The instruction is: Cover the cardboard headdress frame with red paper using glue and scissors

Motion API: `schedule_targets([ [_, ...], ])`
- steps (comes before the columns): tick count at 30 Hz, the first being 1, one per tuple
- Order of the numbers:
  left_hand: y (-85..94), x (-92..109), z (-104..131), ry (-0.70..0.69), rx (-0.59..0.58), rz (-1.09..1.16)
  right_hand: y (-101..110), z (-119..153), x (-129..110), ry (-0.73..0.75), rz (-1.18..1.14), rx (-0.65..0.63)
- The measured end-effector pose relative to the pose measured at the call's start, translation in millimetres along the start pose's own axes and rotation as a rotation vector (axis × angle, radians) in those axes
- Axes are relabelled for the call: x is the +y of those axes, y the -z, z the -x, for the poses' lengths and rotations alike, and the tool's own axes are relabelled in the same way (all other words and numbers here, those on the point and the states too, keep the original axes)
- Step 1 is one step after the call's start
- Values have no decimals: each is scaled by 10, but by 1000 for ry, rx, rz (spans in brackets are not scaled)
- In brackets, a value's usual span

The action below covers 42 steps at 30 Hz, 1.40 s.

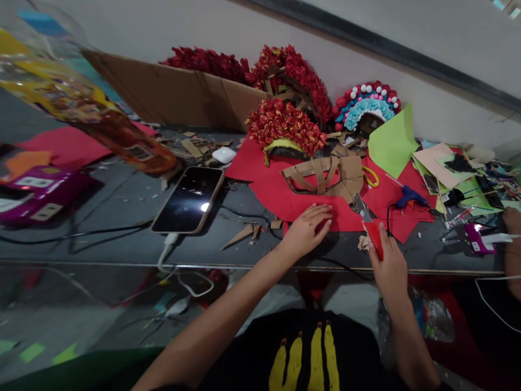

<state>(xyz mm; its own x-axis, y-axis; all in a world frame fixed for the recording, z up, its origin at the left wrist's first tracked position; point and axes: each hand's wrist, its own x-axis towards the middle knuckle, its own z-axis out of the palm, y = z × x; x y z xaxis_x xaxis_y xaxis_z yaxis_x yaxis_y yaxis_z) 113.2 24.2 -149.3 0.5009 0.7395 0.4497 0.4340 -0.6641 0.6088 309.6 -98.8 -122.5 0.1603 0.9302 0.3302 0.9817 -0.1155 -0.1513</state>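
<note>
My left hand lies palm down with its fingers spread, at the front edge of a red paper sheet. My right hand is wrapped round the red handle of a knife, whose metal blade points up and left toward a cardboard frame. That frame has curved strips across it and rests on the red paper. A crumpled scrap sits beside the knife handle. Behind the frame stands an arch of red and orange paper flowers. Yellow scissors handles show to its right.
A phone with a white cable and a leaning bottle are at left. A blue glue gun, green paper and scraps lie at right. Another person's hand shows at the right edge. Black cords cross the table's front.
</note>
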Motion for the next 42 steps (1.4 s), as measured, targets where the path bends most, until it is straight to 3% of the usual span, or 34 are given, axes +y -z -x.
schedule_targets([
  [5, 46, -10, -24, 198, 162, 295, -39, 37, 3, 62, -79, 79],
  [10, 75, 31, -53, 443, 45, 762, -54, 48, -39, 209, -81, 84],
  [13, 101, 59, -76, 500, -10, 876, -65, 40, -58, 248, -48, 56],
  [20, 144, 62, -120, 622, 43, 958, -58, 13, -54, 229, -50, 25],
  [28, 162, 75, -123, 672, 86, 984, -52, 6, -63, 227, -84, 10],
  [42, 157, 60, -119, 657, 130, 990, -38, 1, -63, 270, -102, 2],
])
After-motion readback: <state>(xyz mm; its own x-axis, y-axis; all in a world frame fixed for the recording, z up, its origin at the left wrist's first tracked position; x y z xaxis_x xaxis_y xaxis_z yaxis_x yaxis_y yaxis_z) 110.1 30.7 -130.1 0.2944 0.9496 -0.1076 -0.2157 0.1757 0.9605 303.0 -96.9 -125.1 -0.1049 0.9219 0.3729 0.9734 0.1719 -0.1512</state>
